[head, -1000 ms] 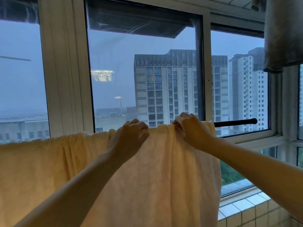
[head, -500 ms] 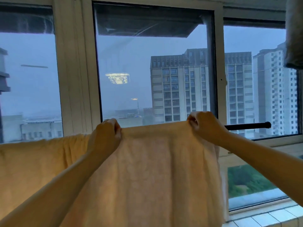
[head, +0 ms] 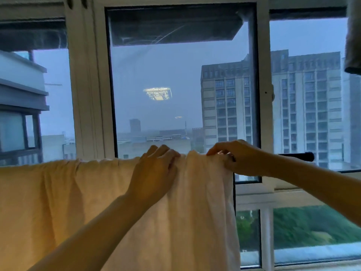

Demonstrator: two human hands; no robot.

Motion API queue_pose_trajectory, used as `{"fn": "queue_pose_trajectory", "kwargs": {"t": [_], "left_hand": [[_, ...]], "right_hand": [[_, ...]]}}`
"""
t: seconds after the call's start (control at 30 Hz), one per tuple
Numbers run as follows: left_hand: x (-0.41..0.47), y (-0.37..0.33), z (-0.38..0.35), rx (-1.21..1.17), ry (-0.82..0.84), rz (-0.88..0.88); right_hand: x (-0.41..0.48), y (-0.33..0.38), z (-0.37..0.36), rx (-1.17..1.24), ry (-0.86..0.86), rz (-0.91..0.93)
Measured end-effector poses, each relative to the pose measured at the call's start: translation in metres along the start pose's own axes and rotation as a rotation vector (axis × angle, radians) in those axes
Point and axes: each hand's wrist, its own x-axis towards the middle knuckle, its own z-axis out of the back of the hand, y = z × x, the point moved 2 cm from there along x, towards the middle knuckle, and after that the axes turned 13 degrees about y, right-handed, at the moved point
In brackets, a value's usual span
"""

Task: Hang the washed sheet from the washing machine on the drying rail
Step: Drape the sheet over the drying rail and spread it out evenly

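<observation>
A pale cream sheet (head: pixel 64 202) hangs over the drying rail and fills the lower left of the view. The rail is dark; only its right end (head: pixel 300 156) shows past the sheet's edge. My left hand (head: pixel 154 171) lies on the top fold with the fingers curved over the cloth. My right hand (head: pixel 238 159) pinches the bunched top edge near the sheet's right side. A ridge of gathered cloth stands between the two hands. The rest of the rail is hidden under the sheet.
A large window with white frames (head: pixel 88 94) stands right behind the rail, with tall buildings (head: pixel 304 106) outside. A grey cloth (head: pixel 353 36) hangs at the upper right corner. A window sill (head: pixel 312 194) runs below the rail on the right.
My hands have come closer together along the rail, and the cloth between them has bunched into a ridge. The view has shifted left.
</observation>
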Motion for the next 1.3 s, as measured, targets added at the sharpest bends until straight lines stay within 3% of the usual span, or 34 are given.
{"fn": "queue_pose_trajectory", "kwargs": {"t": [0.17,0.3,0.63,0.8,0.93,1.03,1.17,1.3], "left_hand": [[0.001,-0.05,-0.018,0.074,-0.011,-0.072],[0.006,-0.089,-0.029,0.074,0.018,-0.096],[0.027,-0.108,-0.04,-0.03,0.03,0.206],[0.029,-0.096,-0.032,-0.355,0.041,0.254],[0.03,-0.093,-0.022,-0.548,0.073,0.322],[0.032,-0.098,-0.02,-0.728,0.149,0.382],[0.035,-0.107,-0.018,-1.052,0.156,0.508],[0.035,-0.12,-0.013,-1.029,0.126,0.538]], "right_hand": [[-0.012,-0.022,0.013,0.053,0.13,0.099],[-0.015,-0.028,0.013,0.031,0.078,0.189],[-0.01,-0.02,0.016,0.089,-0.123,0.206],[-0.008,-0.034,0.029,0.028,-0.126,0.114],[-0.01,-0.046,0.043,0.23,-0.007,0.09],[-0.012,-0.044,0.045,0.263,0.155,0.156],[-0.002,-0.041,0.038,0.212,0.148,0.255],[0.004,-0.049,0.04,0.329,0.213,0.227]]}}
